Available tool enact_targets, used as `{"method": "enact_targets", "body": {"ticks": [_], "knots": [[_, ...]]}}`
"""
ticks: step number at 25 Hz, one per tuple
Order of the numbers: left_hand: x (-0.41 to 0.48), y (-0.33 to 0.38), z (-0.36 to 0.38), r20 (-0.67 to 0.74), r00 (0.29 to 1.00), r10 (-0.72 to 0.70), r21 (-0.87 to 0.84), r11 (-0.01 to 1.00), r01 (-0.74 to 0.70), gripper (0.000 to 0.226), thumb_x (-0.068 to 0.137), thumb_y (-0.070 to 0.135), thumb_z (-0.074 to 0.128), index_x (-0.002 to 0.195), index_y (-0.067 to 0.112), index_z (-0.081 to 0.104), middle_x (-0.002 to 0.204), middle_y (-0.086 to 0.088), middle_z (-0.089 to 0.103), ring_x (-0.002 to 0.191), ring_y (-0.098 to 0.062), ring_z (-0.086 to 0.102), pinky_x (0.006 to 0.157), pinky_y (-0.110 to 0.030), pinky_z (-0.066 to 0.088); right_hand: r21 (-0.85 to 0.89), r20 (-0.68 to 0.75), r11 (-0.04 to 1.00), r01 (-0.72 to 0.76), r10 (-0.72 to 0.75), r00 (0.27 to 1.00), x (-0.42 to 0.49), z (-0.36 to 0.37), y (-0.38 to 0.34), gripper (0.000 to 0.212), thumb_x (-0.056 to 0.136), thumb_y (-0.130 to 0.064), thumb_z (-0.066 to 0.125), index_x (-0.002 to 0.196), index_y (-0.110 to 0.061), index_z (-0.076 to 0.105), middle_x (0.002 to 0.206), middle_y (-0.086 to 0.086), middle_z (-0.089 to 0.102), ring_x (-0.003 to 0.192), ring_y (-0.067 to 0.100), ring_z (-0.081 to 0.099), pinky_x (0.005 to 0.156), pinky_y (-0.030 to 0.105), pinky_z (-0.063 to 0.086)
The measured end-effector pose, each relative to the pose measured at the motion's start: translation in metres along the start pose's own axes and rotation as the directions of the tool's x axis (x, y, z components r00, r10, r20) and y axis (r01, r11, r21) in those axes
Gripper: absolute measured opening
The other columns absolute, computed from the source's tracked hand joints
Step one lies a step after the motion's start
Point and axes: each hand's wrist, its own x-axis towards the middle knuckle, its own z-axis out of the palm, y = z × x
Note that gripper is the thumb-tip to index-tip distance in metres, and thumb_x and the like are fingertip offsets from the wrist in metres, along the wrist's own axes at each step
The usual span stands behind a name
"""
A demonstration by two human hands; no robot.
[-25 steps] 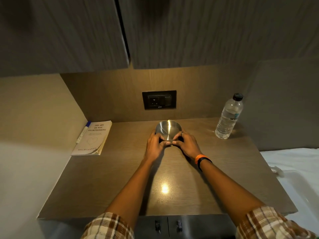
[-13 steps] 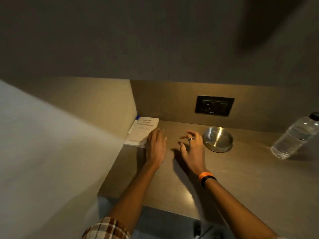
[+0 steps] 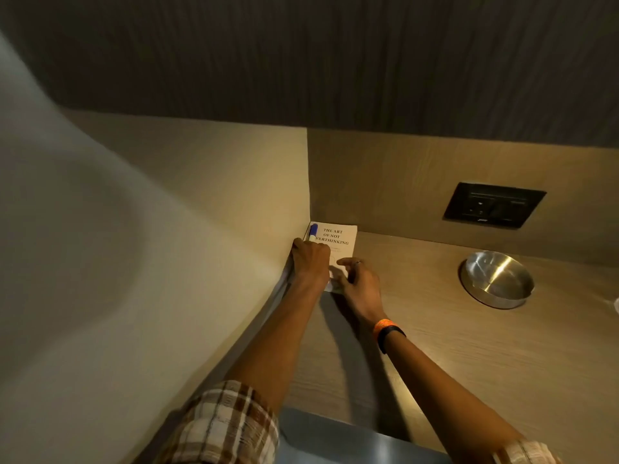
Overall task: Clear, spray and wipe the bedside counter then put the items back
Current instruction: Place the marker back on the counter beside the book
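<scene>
The brown worktop filled the lower right of the frame. A shiny metal bowl sat on it at the right. A white book lay in the corner by the wall, near the middle of the frame. The left hand was on the book, fingers closed around a blue-capped pen. The right hand touched the book's near edge, fingers curled; I could not tell if they gripped it.
</scene>
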Motion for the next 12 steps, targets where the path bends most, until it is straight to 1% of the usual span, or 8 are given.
{"method": "enact_targets", "body": {"ticks": [2, 3, 5, 6, 7, 9, 11, 12], "knots": [[0.007, 0.002, 0.002, -0.03, 0.999, 0.015, -0.064, 0.998, -0.017, 0.026, 0.098, 0.016, 0.058, 0.123, 0.009, 0.057, 0.125, -0.018, 0.062, 0.114, -0.033, 0.056, 0.099, -0.04, 0.044, 0.059, -0.029, 0.998, -0.033, 0.035, 0.999, 0.001, -0.005, 0.004, 0.022, 0.099, -0.014, 0.06, 0.121, -0.012, 0.065, 0.123, 0.007, 0.065, 0.092, -0.001, 0.062, 0.077, 0.005, 0.051], [0.008, 0.005, 0.005, -0.06, 0.998, 0.018, -0.143, 0.989, -0.026, 0.027, 0.098, 0.012, 0.058, 0.124, 0.008, 0.058, 0.125, -0.019, 0.062, 0.114, -0.033, 0.057, 0.097, -0.039, 0.046, 0.085, -0.051, 0.995, -0.056, 0.06, 0.997, 0.002, -0.009, 0.006, 0.022, 0.099, -0.011, 0.058, 0.12, -0.011, 0.065, 0.118, 0.005, 0.066, 0.086, -0.007, 0.059, 0.074, 0.002, 0.05], [0.002, 0.02, 0.004, -0.1, 0.995, 0.017, -0.359, 0.932, -0.052, 0.029, 0.096, 0.008, 0.06, 0.125, 0.007, 0.062, 0.125, -0.018, 0.063, 0.115, -0.032, 0.058, 0.093, -0.037, 0.05, 0.144, -0.099, 0.983, -0.113, 0.128, 0.987, 0.002, -0.02, 0.011, 0.023, 0.099, -0.008, 0.057, 0.121, -0.008, 0.065, 0.109, -0.001, 0.069, 0.085, -0.008, 0.061, 0.085, 0.01, 0.055], [-0.002, 0.033, 0.003, -0.088, 0.996, 0.02, -0.46, 0.886, -0.058, 0.029, 0.094, 0.007, 0.062, 0.123, 0.008, 0.065, 0.124, -0.016, 0.064, 0.115, -0.031, 0.059, 0.092, -0.036, 0.05, 0.173, -0.117, 0.975, -0.14, 0.162, 0.98, 0.001, -0.027, 0.013, 0.026, 0.098, -0.005, 0.058, 0.123, -0.006, 0.064, 0.111, 0.001, 0.07, 0.09, -0.003, 0.064, 0.09, 0.014, 0.055], [-0.007, 0.049, 0.003, -0.063, 0.997, 0.035, -0.545, 0.836, -0.064, 0.025, 0.092, 0.007, 0.063, 0.117, 0.01, 0.068, 0.121, -0.015, 0.066, 0.114, -0.03, 0.06, 0.092, -0.036, 0.049, 0.187, -0.134, 0.969, -0.159, 0.185, 0.974, 0.0, -0.036, 0.017, 0.03, 0.095, 0.0, 0.057, 0.124, -0.005, 0.064, 0.117, 0.005, 0.07, 0.099, 0.007, 0.067, 0.093, 0.016, 0.054], [-0.015, 0.082, 0.004, -0.002, 0.997, 0.083, -0.656, 0.752, -0.064, 0.019, 0.091, 0.009, 0.062, 0.107, 0.012, 0.072, 0.115, -0.014, 0.07, 0.111, -0.03, 0.062, 0.09, -0.037, 0.049, 0.136, -0.178, 0.976, -0.168, 0.191, 0.965, -0.003, -0.055, 0.027, 0.038, 0.088, 0.007, 0.055, 0.123, -0.004, 0.066, 0.122, 0.013, 0.07, 0.111, 0.022, 0.067, 0.099, 0.03, 0.054], [-0.023, 0.109, 0.005, 0.065, 0.99, 0.122, -0.754, 0.657, -0.031, 0.024, 0.089, 0.007, 0.062, 0.108, 0.014, 0.074, 0.114, -0.012, 0.073, 0.108, -0.026, 0.066, 0.089, -0.036, 0.054, 0.038, -0.198, 0.985, -0.168, 0.172, 0.965, -0.007, -0.077, 0.04, 0.042, 0.08, 0.01, 0.054, 0.116, -0.004, 0.071, 0.115, 0.014, 0.073, 0.108, 0.029, 0.068, 0.098, 0.042, 0.054], [-0.028, 0.117, 0.005, 0.099, 0.985, 0.14, -0.817, 0.577, 0.0, 0.029, 0.088, 0.005, 0.063, 0.113, 0.014, 0.074, 0.115, -0.011, 0.073, 0.106, -0.022, 0.068, 0.089, -0.031, 0.055, 0.007, -0.188, 0.986, -0.168, 0.166, 0.968, -0.009, -0.088, 0.046, 0.043, 0.077, 0.011, 0.054, 0.112, -0.005, 0.072, 0.11, 0.014, 0.075, 0.104, 0.029, 0.069, 0.095, 0.044, 0.054]]}}
